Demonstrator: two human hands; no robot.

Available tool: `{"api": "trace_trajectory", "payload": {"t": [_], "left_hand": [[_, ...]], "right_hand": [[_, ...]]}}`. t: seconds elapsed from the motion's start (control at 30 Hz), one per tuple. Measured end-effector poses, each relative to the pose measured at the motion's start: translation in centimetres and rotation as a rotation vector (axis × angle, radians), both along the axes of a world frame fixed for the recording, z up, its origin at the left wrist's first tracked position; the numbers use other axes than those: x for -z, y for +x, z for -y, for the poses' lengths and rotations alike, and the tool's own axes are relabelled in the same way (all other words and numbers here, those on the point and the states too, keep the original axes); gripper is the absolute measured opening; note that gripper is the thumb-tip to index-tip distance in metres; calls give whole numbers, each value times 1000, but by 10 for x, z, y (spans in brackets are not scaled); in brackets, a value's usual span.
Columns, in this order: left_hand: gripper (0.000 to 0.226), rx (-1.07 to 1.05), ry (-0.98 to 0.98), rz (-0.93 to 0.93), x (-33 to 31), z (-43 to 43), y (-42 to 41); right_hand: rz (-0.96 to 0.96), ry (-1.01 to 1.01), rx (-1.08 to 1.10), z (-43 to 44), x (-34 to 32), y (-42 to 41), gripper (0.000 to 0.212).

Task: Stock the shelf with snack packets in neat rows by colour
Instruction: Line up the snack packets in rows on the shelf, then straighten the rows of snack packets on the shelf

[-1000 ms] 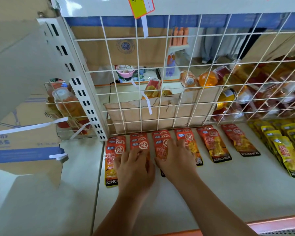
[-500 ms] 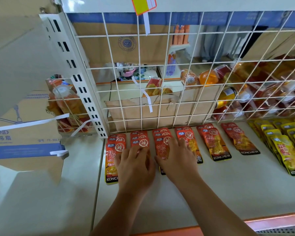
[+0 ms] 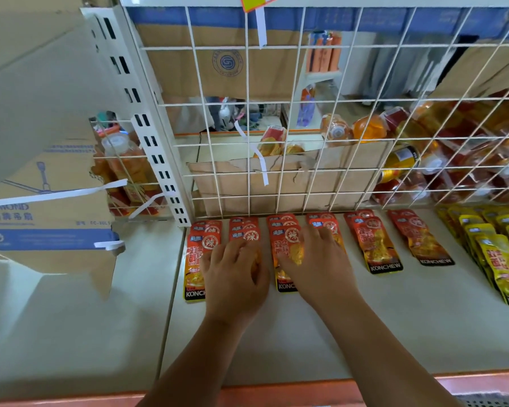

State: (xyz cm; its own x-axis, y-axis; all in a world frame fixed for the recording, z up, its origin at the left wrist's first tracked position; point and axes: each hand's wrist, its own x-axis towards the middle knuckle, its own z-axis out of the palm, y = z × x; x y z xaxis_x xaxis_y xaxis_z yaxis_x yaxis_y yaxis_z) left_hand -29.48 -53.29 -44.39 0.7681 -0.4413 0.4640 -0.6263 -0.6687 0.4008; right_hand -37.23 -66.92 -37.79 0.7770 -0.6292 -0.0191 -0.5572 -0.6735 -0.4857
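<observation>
Several rows of red snack packets (image 3: 376, 245) lie flat on the white shelf (image 3: 365, 324), running back to the wire grid. Rows of yellow packets (image 3: 500, 259) lie at the far right. My left hand (image 3: 234, 277) rests palm down on the second red row from the left, fingers spread. My right hand (image 3: 318, 259) lies flat across the third and fourth red rows. Both hands press on the packets rather than gripping them. The packets under my palms are mostly hidden.
A white wire grid (image 3: 276, 136) backs the shelf, with a torn cardboard box (image 3: 276, 183) and orange jelly packs (image 3: 453, 148) behind it. A slotted upright (image 3: 147, 136) and a cardboard carton (image 3: 41, 207) stand at the left. An orange edge strip (image 3: 276, 392) lines the shelf front.
My hands have hardly moved. The left hand slid slightly forward on its row, and the right hand shifted a little to the right over the packets.
</observation>
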Motion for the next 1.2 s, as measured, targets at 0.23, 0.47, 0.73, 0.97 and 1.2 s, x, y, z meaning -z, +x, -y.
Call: {"api": "trace_trajectory", "payload": {"t": [0.23,0.47,0.73,0.97,1.2], "left_hand": [[38,-54,-69,-2,-27,1,-22],[45,-76,-228,232,-144,9,-48],[45,-151,-323,624,-323,-16,-69],[43,-409,-233,550,-441,-94,-74],[30,-390,-31,250,-454,-206,-39]], "right_hand": [[169,-49,-209,9,-26,-7,37],[481,15,-420,15,-104,-21,36],[815,-19,-600,0,-260,-29,30],[853,-33,-790,-43,-345,-16,23],[801,-166,-919,-104,-377,27,20]]}}
